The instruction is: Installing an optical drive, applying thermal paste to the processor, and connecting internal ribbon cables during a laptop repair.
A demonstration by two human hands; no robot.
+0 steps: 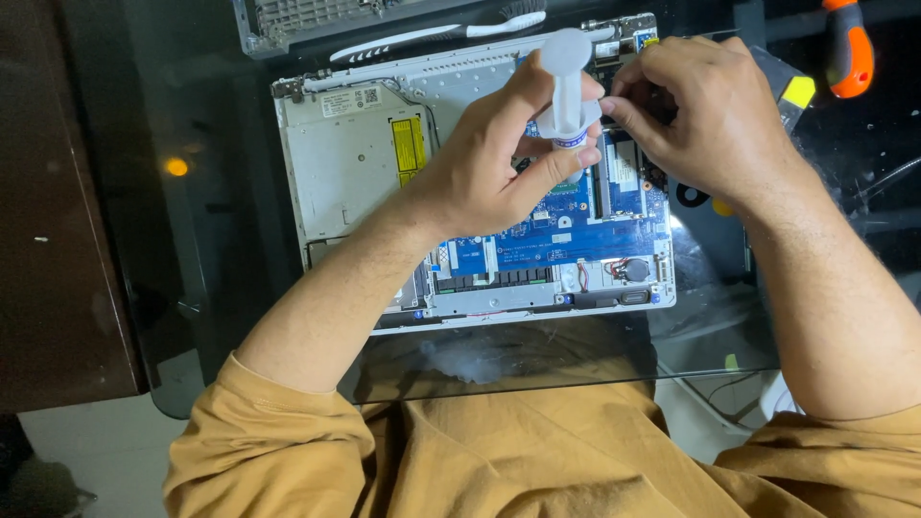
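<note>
A dark glass tabletop [192,173] carries an opened laptop base [345,173], its silver shell filling the middle of the view and its blue circuit board [556,235] bared toward three o'clock. A silver optical drive [341,158] sits at nine o'clock inside the shell. The left hand [480,173] comes in from seven o'clock; its grip is closed around a white syringe [568,91], held upright over the board with the plunger end at twelve o'clock and the tip hidden behind the fingers. The right hand [705,115] comes in from four o'clock, fingertips pinched narrow beside the syringe barrel; what they pinch cannot be told. A white toothbrush [432,36] lies at twelve o'clock, an orange-handled tool [849,53] at two o'clock.
</note>
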